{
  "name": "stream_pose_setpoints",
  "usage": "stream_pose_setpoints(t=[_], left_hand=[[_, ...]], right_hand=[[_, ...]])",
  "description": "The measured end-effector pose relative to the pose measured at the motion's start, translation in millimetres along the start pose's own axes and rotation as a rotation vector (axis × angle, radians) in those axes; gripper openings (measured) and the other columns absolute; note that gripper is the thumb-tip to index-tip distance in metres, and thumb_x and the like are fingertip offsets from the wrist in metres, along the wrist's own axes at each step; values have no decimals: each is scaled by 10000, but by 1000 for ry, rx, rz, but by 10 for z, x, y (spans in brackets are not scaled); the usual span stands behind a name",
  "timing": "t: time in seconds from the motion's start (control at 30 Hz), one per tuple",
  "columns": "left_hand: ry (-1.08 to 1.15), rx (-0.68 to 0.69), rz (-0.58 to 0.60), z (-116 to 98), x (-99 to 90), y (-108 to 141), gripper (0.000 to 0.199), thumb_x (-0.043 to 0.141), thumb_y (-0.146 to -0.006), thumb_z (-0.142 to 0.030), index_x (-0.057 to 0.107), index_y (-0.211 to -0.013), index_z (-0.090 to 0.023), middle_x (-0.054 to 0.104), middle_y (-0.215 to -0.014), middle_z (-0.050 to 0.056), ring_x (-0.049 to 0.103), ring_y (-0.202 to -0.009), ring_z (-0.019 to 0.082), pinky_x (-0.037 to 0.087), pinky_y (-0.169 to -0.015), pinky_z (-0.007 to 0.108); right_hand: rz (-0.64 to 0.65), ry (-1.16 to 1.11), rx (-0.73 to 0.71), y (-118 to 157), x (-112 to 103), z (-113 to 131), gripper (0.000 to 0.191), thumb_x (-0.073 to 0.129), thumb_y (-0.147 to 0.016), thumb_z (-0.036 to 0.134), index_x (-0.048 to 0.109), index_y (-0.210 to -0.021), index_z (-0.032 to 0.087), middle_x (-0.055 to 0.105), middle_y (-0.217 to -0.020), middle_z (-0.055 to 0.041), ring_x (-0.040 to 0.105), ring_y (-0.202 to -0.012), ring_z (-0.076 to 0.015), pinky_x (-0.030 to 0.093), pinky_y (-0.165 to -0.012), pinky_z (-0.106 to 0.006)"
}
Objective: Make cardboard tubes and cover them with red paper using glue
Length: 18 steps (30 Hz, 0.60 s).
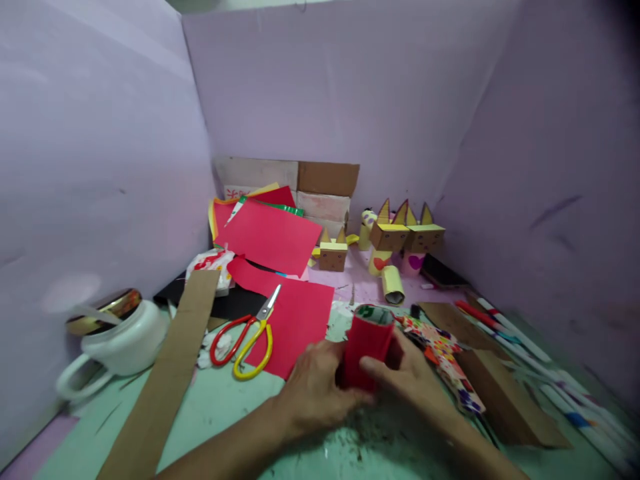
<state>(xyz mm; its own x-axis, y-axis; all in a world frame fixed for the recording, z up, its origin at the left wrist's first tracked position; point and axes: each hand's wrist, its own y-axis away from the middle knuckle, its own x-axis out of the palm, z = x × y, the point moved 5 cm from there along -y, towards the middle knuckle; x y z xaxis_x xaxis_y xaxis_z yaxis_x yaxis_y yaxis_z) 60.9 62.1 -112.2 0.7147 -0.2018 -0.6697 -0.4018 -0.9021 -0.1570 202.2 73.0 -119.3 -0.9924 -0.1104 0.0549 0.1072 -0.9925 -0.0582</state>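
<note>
A red paper-covered tube (367, 350) stands upright between my two hands, its open top showing a green and white inside. My left hand (320, 380) is wrapped round its left side near the base. On the right side, my right hand (407, 370) grips it with the thumb across the front. Scissors (253, 337) with one red and one yellow handle lie left of my left hand, partly on a red paper sheet (305, 320). A short pale yellow tube (393, 283) lies beyond the red one.
Cardboard cat figures (390, 237) stand at the back right. Red sheets (273, 233) lean on a box (327, 179). A cardboard strip (170, 373) and white cup (125, 343) are left; markers (520, 340), patterned scraps (447, 353) and cardboard (510, 400) lie right.
</note>
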Motion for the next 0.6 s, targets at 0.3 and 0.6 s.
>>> stream_pose_setpoints(t=[0.3,0.6], left_hand=[[-633,-481,-133,584,-1022,40,273,489,-775,-218,589,-1016,-135,643,-958,149,614,-913,296,453,-759,383],[-799,-604,36,706,-976,78,336,397,-794,-226,522,-1087,-120,573,-997,189,634,-858,354,455,-671,422]], right_hand=[[-261,-56,-24,-55,-267,-42,392,759,-648,446,598,-912,205,662,-785,-44,590,-671,-205,497,-575,-306],[-160,-510,211,-67,-22,-70,405,761,-656,406,593,-951,186,684,-803,-53,619,-611,-191,496,-562,-327]])
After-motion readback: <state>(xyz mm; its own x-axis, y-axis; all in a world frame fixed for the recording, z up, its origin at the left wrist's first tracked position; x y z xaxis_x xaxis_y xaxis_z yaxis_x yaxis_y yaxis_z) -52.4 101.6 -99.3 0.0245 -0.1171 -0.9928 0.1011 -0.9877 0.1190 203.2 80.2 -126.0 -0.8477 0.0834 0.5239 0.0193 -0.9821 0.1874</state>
